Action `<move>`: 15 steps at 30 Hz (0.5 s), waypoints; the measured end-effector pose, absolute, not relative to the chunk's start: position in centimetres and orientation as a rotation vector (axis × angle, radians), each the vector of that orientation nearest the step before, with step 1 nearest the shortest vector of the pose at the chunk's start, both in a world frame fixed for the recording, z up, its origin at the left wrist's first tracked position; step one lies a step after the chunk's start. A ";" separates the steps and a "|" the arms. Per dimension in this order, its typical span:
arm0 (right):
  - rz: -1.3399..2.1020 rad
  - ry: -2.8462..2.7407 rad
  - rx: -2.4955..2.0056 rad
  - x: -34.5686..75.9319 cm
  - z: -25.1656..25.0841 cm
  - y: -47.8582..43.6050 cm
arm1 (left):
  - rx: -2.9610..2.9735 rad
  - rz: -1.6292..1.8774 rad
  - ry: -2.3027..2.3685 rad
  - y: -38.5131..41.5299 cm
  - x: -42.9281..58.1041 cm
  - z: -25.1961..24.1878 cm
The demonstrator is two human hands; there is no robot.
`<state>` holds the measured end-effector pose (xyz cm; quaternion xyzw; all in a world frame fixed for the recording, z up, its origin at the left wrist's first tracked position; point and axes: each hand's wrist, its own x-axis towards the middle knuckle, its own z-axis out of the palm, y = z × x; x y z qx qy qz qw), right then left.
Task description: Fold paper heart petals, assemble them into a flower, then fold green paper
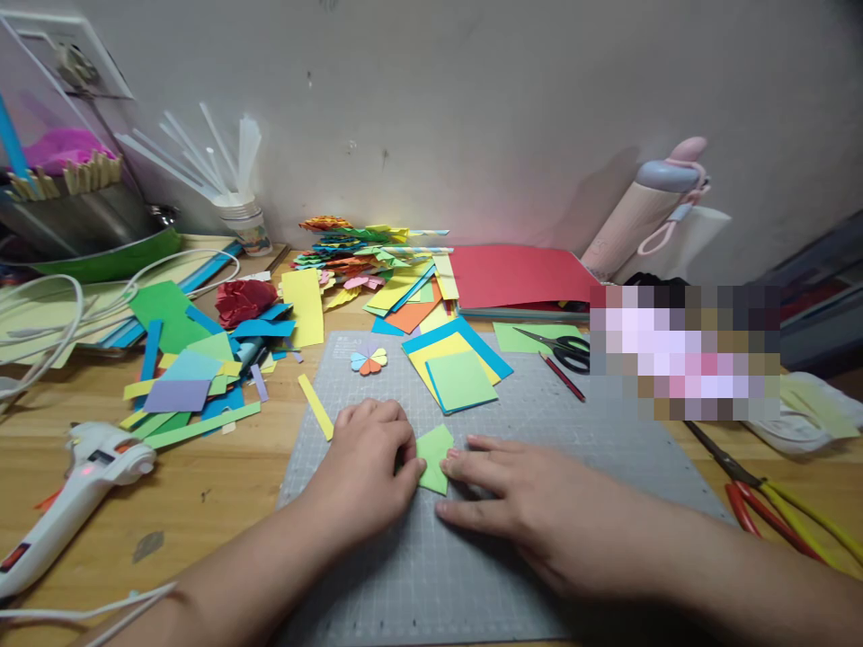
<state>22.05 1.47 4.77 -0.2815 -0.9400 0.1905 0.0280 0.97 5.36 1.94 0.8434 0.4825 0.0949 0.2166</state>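
Observation:
A folded light green paper piece [436, 456] lies on the grey cutting mat [573, 440] between my two hands. My left hand [378, 458] is curled, with its thumb and fingers closed on the paper's left edge. My right hand [512, 494] rests palm down with its fingers spread, the fingertips touching the paper's right edge. Just beyond, a stack of square sheets, light green on top [462, 380], lies on the mat. A small multicoloured paper flower [369, 360] and a yellow strip [315, 407] are beyond my left hand.
Paper scraps [176, 395] and a white glue gun [87, 485] are at the left. Black scissors [570, 349], a pencil [563, 377] and red-and-yellow-handled pliers [755, 490] are at the right. Behind are a red sheet [519, 277], a pink bottle [640, 207] and a straw cup [246, 225].

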 end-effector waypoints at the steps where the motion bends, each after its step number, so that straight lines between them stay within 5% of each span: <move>1: 0.588 -2.916 -0.875 22.0 4.7 1.5 | 2.337 0.265 1.337 5.4 1.0 1.9; 15: 0.446 -2.895 -0.988 21.0 2.9 0.6 | 2.324 0.247 1.340 5.3 1.0 2.3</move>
